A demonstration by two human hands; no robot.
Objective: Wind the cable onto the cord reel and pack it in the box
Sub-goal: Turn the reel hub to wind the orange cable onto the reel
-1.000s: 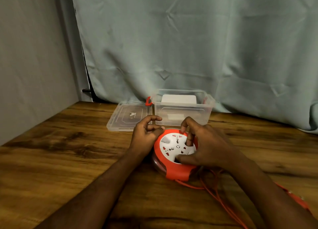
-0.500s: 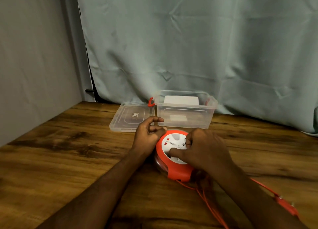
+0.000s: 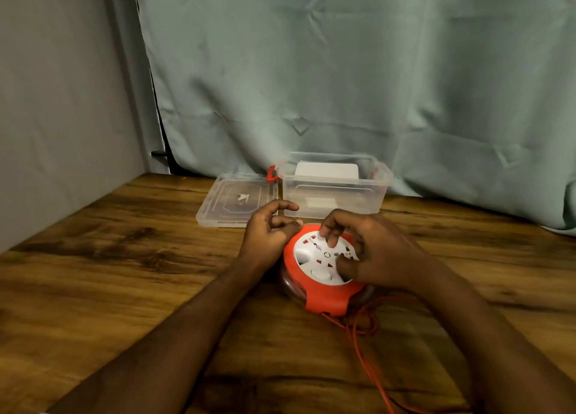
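Wood-grain table (image 3: 124, 273) runs back to a pale green curtain (image 3: 343, 71), with a grey wall (image 3: 62, 102) off to the left. Both hands meet at an orange cord reel (image 3: 324, 298) with a white socket face, lying flat on the table. At the reel's left rim sits the left hand (image 3: 268, 236), its thumb tip touching the orange edge and its fingers loosely curled with the forefinger reaching out; whether it truly grips the rim cannot be told. From the opposite side the right hand (image 3: 374, 251) covers the reel's right half, its fingers curled down onto the white face, fingertips and thumb pressed into it as a hold. Below that hand, the orange cable (image 3: 363, 351) leaves the reel's near edge, loops beside it, and trails toward the bottom of the view. Just beyond both hands stands the clear box (image 3: 336, 195), open, with red latches. Its lid (image 3: 237, 200) lies flat beyond the left hand, touching the box's left side.
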